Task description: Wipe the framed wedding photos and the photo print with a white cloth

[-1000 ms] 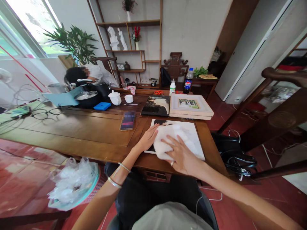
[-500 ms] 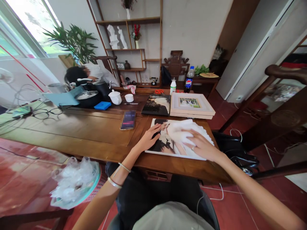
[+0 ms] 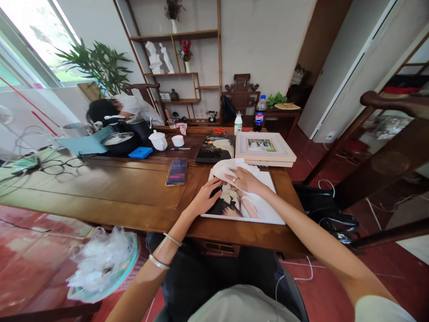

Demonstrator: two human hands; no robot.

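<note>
A large wedding photo print (image 3: 231, 209) with a white edge lies flat at the front of the wooden table. Across its upper part, a white cloth (image 3: 219, 166) is bunched under my right hand (image 3: 247, 180), whose fingers press and hold it against the surface. That hand wears a ring. My left hand (image 3: 205, 197) rests on the photo's left side, fingers stretched out and holding nothing. The cloth and both hands hide part of the pictured couple.
Behind the photo are a dark photo panel (image 3: 214, 150) and a stacked pale frame (image 3: 264, 150). A phone (image 3: 176, 172) lies left on the table (image 3: 127, 188). Beyond stand a white teapot (image 3: 158, 140), a milk bottle (image 3: 238, 123) and a cola bottle (image 3: 260, 114). Someone (image 3: 134, 105) leans on the far end.
My right hand has swept the white cloth leftward, from the photo's right side to its upper middle. The left hand stays nearly in place on the photo.
</note>
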